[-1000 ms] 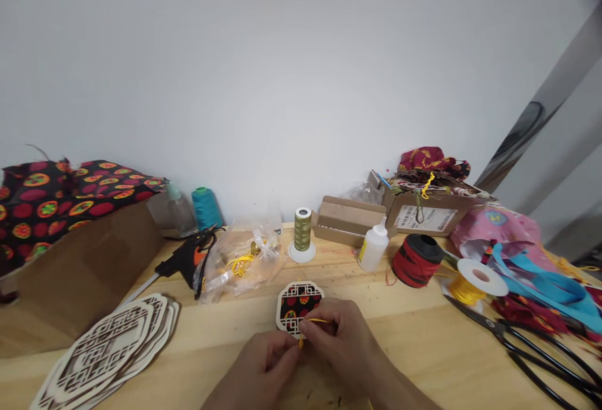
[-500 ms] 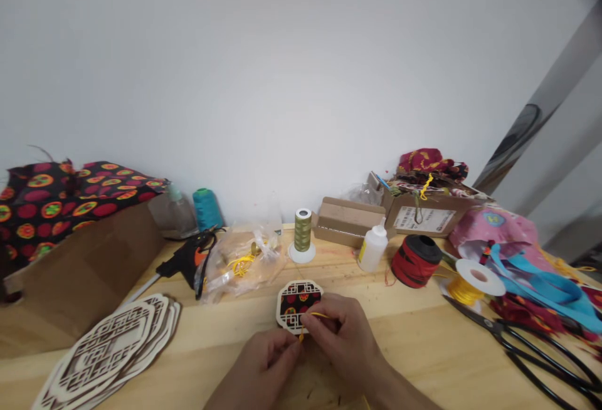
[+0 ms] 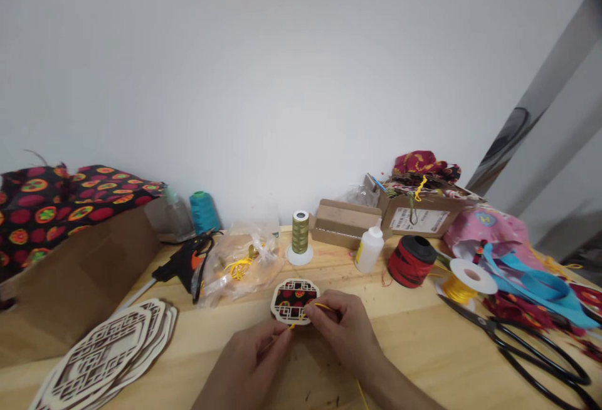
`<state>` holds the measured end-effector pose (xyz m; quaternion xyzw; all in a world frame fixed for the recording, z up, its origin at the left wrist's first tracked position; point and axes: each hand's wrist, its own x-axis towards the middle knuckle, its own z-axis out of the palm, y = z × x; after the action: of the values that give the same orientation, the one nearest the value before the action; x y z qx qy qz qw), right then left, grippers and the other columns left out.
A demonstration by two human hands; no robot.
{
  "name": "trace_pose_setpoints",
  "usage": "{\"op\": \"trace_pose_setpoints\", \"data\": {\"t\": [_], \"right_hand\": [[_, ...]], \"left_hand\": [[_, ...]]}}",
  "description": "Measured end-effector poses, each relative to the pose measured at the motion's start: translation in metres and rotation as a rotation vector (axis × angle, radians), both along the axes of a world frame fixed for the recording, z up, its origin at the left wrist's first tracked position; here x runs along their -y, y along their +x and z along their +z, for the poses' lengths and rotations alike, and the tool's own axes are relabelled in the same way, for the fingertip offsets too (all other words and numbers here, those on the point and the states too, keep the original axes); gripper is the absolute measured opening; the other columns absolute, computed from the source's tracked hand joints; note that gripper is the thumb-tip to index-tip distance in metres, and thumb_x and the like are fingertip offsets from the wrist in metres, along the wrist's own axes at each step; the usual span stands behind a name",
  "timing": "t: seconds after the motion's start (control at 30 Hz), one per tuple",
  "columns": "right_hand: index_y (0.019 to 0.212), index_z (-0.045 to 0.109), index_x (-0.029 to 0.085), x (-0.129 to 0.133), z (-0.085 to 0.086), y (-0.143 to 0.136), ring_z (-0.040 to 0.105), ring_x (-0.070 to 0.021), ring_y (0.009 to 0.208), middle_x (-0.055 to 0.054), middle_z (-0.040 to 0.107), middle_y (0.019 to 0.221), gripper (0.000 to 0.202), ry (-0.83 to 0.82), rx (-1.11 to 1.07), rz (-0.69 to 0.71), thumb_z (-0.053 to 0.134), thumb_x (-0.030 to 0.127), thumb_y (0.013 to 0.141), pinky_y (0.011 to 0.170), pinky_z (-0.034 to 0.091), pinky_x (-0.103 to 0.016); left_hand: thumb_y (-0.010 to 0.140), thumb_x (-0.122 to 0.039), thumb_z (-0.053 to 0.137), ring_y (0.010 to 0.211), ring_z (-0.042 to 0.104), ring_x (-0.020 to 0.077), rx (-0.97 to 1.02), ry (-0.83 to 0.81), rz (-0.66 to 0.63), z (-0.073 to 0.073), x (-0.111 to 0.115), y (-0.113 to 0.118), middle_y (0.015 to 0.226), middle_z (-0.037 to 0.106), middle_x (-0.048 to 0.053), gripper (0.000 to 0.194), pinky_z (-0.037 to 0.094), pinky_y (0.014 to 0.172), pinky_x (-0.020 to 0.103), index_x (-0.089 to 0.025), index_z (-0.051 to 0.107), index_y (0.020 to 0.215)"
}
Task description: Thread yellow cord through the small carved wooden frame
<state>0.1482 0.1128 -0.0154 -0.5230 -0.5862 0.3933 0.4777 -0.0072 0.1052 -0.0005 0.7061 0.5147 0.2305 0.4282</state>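
A small cut-out wooden frame backed with dark patterned fabric [image 3: 290, 299] lies at the front middle of the table. Just below its lower edge, my left hand [image 3: 256, 350] pinches a yellow cord [image 3: 292, 327] between thumb and forefinger. At the frame's lower right corner, my right hand [image 3: 342, 325] pinches the same cord, which loops over its fingers. A tail of yellow cord hangs below my right wrist. Whether the right fingertips also touch the frame, I cannot tell.
A stack of larger wooden frames [image 3: 101, 353] lies left, by a glue gun [image 3: 183, 267] and a cardboard box [image 3: 89, 272]. Behind stand a green thread spool [image 3: 300, 234] and a glue bottle [image 3: 369, 251]. Rightward are red cord [image 3: 411, 262], a yellow cord spool [image 3: 470, 278] and black scissors [image 3: 527, 347].
My left hand has shifted slightly left and away from my right hand, with the cord stretched between them. The whole view has shifted slightly.
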Motion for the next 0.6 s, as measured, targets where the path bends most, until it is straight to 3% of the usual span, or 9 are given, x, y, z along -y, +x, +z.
{"op": "trace_pose_setpoints", "data": {"t": [0.17, 0.27, 0.37, 0.47, 0.53, 0.6], "right_hand": [[0.06, 0.064, 0.01, -0.0015, 0.0001, -0.0004, 0.032, -0.0064, 0.047, 0.003, 0.041, 0.05, 0.022, -0.015, -0.013, -0.006, 0.053, 0.028, 0.068, 0.042, 0.026, -0.016], [0.06, 0.064, 0.01, -0.0016, 0.0001, -0.0001, 0.032, -0.0065, 0.047, 0.003, 0.041, 0.05, 0.023, -0.018, 0.006, -0.013, 0.054, 0.029, 0.067, 0.041, 0.025, -0.016], [0.061, 0.064, 0.01, -0.0013, 0.0007, -0.0003, 0.032, -0.0065, 0.046, 0.003, 0.041, 0.05, 0.023, -0.019, 0.015, -0.011, 0.053, 0.029, 0.067, 0.041, 0.025, -0.017], [0.062, 0.065, 0.01, -0.0009, 0.0017, -0.0012, 0.033, -0.0067, 0.046, 0.002, 0.043, 0.05, 0.022, -0.015, 0.016, -0.007, 0.053, 0.029, 0.068, 0.041, 0.026, -0.017], [0.061, 0.065, 0.011, -0.0006, 0.0021, -0.0016, 0.033, -0.0067, 0.046, 0.003, 0.043, 0.05, 0.021, -0.007, 0.018, -0.006, 0.053, 0.028, 0.067, 0.042, 0.027, -0.017], [0.06, 0.064, 0.011, -0.0003, 0.002, -0.0017, 0.033, -0.0065, 0.046, 0.003, 0.042, 0.049, 0.02, 0.011, 0.017, 0.003, 0.053, 0.027, 0.068, 0.042, 0.028, -0.016]], "left_hand": [[0.077, -0.036, 0.037, 0.05, 0.049, 0.013, -0.087, 0.068, 0.069, -0.0003, 0.0003, -0.0017, 0.052, 0.054, -0.005, 0.026, 0.03, 0.044, 0.017, -0.02, 0.052, 0.09], [0.077, -0.037, 0.037, 0.043, 0.043, 0.0122, -0.113, 0.087, 0.102, -0.0035, 0.0002, -0.0022, 0.043, 0.04, -0.009, 0.026, 0.026, 0.042, 0.018, -0.021, 0.047, 0.094], [0.078, -0.038, 0.036, 0.04, 0.041, 0.012, -0.118, 0.106, 0.115, -0.006, -0.0005, -0.0039, 0.041, 0.036, -0.01, 0.029, 0.026, 0.041, 0.018, -0.021, 0.045, 0.1], [0.079, -0.036, 0.037, 0.045, 0.048, 0.0124, -0.084, 0.113, 0.065, -0.0062, -0.0017, -0.0046, 0.046, 0.048, -0.007, 0.031, 0.033, 0.044, 0.018, -0.021, 0.048, 0.104], [0.078, -0.033, 0.04, 0.063, 0.057, 0.0131, -0.017, 0.11, 0.01, -0.0049, -0.0028, -0.0036, 0.064, 0.062, -0.004, 0.028, 0.04, 0.056, 0.017, -0.023, 0.054, 0.101], [0.078, -0.029, 0.042, 0.079, 0.059, 0.0136, 0.041, 0.103, -0.039, -0.0032, -0.004, -0.002, 0.083, 0.066, -0.003, 0.026, 0.042, 0.067, 0.016, -0.026, 0.058, 0.098]]}}
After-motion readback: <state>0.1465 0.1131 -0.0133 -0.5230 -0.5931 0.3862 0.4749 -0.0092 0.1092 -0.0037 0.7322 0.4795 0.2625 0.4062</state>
